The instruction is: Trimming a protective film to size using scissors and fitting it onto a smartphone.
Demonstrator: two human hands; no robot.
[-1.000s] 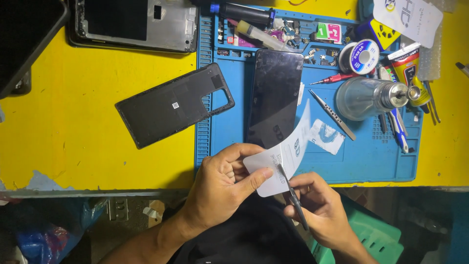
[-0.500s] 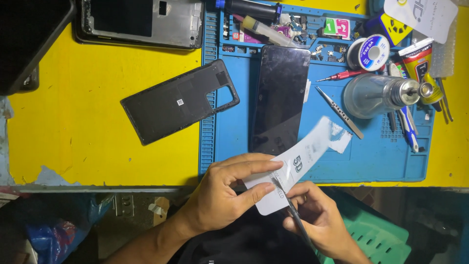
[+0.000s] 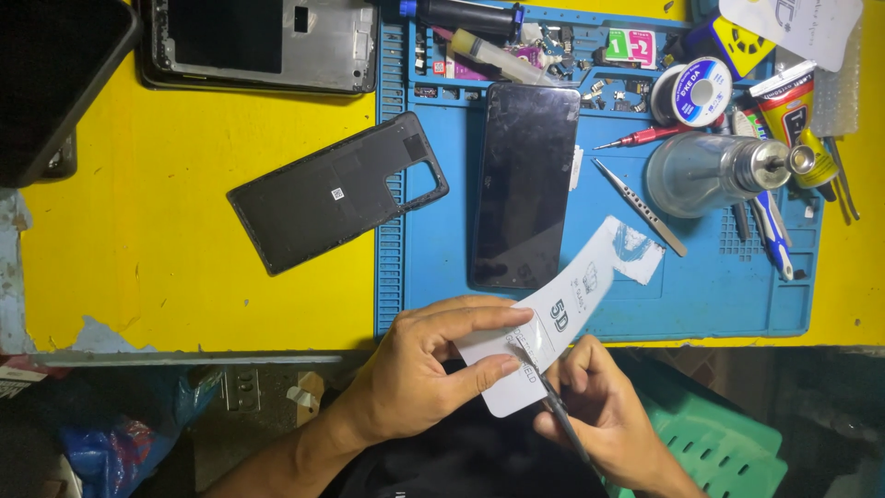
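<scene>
I've got the white film strip [image 3: 553, 323] pinched in my left hand [image 3: 419, 378], just off the bench's [image 3: 184, 277] near edge, in front of the blue mat [image 3: 701, 286]. Its long axis runs on a slant: the near end sits between my fingers, and the far end climbs away to the right, over the mat's near edge, where it curls up glossy and thin. My left thumb and fingers are closed on that near end. My right hand [image 3: 599, 406] is wrapped around a slim dark tool [image 3: 553, 406], its tip touching the strip's near part.

Compared with half a second ago, the strip stretches a little longer and flatter out over the mat; a full second back it stood more upright and folded. The hands keep the same grip.

Beyond the strip a dark phone [image 3: 524, 184] lies glass-up on the mat, smooth and reflective, its long axis running away from me. Left of it a matt black back cover [image 3: 336, 192] lies tilted across the mat's left edge onto the yellow bench, camera cut-out at the far right corner. A metal phone frame [image 3: 263, 41] sits at the far edge. On the mat's right side are metal tweezers [image 3: 638, 207], a clear round bottle [image 3: 714, 171] with a metal cap, and a spool of wire [image 3: 698, 90].
</scene>
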